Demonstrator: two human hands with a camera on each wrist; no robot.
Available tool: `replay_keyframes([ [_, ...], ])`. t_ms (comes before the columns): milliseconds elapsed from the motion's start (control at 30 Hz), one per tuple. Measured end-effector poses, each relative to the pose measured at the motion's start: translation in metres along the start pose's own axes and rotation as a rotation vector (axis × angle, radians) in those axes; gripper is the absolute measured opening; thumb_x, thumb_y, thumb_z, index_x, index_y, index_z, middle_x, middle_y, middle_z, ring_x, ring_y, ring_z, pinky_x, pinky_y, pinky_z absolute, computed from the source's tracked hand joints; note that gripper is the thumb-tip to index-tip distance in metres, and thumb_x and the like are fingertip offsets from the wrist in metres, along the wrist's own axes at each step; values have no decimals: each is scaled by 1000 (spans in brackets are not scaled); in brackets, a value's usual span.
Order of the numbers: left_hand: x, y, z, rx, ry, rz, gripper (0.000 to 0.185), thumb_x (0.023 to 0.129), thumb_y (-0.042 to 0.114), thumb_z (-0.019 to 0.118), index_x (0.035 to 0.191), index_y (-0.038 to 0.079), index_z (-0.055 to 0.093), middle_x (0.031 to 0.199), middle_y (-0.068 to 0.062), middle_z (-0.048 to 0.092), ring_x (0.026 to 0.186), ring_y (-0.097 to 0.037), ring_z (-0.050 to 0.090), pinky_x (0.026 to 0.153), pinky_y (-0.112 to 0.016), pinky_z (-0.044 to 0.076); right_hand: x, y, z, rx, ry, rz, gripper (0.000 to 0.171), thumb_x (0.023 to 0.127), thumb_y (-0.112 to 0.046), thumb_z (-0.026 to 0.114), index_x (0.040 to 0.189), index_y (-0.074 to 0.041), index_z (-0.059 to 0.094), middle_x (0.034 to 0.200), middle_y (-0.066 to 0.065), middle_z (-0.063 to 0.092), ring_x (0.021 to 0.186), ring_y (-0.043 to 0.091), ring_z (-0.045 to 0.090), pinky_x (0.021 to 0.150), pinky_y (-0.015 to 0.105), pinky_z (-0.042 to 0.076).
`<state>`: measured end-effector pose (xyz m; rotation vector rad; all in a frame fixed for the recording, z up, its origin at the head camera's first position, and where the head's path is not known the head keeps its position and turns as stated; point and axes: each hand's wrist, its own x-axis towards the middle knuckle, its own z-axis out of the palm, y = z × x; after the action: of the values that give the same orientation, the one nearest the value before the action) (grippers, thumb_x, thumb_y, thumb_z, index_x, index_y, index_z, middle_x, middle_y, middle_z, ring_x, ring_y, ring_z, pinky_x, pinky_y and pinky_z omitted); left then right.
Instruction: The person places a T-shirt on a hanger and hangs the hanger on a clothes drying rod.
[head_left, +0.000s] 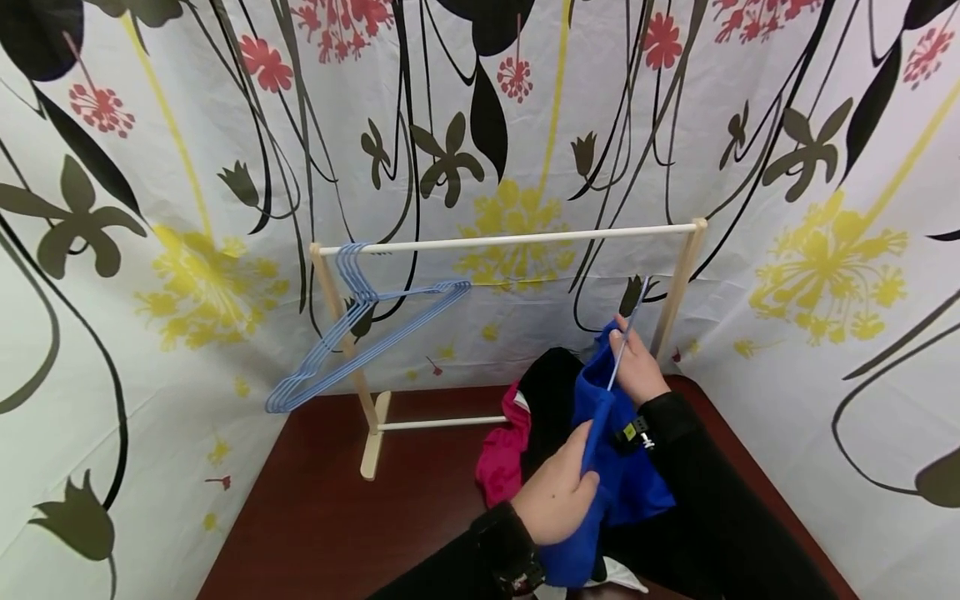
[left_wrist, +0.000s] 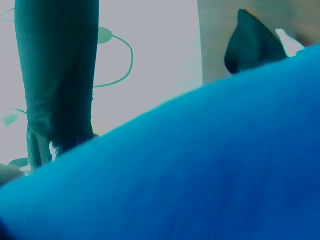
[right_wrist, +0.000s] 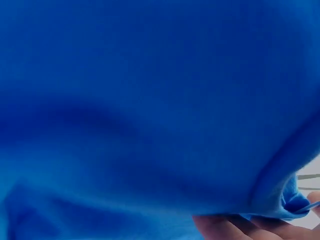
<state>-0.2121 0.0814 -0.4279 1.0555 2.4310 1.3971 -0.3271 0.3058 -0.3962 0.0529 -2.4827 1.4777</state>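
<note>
Left hand (head_left: 557, 490) curls its fingers round a bright-blue cloth garment (head_left: 633, 492); right hand (head_left: 639, 367) pinches its edge beside a thin pale-blue wire hanger (head_left: 619, 355), seemingly spreading the opening

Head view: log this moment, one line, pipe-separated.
left hand: grips blue garment | right hand: holds garment's edge | hanger: partly covered by garment | other hangers: hooked over rack rail, left end

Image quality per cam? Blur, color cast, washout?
Head: bright, fairly even light, floral curtain pattern reads clearly; left wrist: green-teal cast, pale background washed out, blue garment soft; right wrist: garment fills most of the frame, weave barely resolved, dark soft-edged folds, fingers cut off at the bottom.
</note>
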Motion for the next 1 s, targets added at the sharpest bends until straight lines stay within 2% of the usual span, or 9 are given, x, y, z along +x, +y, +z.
replay_keyframes([
  [200,17,22,6,-11,77,56,63,106,15,46,162,21,20,154,-2,43,131,-8,46,108,-34,41,3,-14,-19,243,-7,-53,64,111,-38,29,163,-16,-3,168,10,-5,152,28,-5,121,47,0],
  [300,27,28,7,-55,116,49,61,106,15,44,162,20,21,152,-1,45,124,-6,51,104,-33,44,3,-21,-24,211,6,-70,63,112,-35,29,162,-20,-5,168,5,-9,152,25,-7,121,46,-1],
  [400,44,33,5,-96,148,74,61,105,13,42,162,17,20,155,-1,41,129,-7,48,106,-33,42,4,-26,-28,122,-1,-100,64,112,-35,30,161,-22,-9,168,4,-11,152,26,-8,120,48,-2],
  [533,69,42,4,-149,134,107,63,105,11,38,163,18,13,162,1,28,142,-9,34,114,-34,33,5,-27,-34,75,-53,-137,65,112,-37,28,160,-23,-14,167,4,-14,152,28,-9,120,51,-2],
  [667,88,50,7,-155,116,77,62,106,14,36,163,19,13,164,3,23,144,-10,31,115,-33,30,5,-23,-44,75,-66,-146,66,112,-38,28,160,-23,-14,167,5,-15,152,31,-8,120,52,-1],
  [833,102,58,14,-155,128,32,60,108,18,36,163,23,14,163,5,22,144,-9,29,115,-33,30,7,-15,-57,27,-53,-139,65,112,-39,27,161,-22,-12,167,7,-14,152,32,-9,120,53,-2],
  [1000,110,59,20,-199,156,3,59,108,20,36,163,23,15,163,5,23,144,-9,30,115,-34,31,10,-13,-60,12,-69,-138,63,112,-39,26,162,-17,-7,168,7,-10,152,33,-7,120,54,0],
])
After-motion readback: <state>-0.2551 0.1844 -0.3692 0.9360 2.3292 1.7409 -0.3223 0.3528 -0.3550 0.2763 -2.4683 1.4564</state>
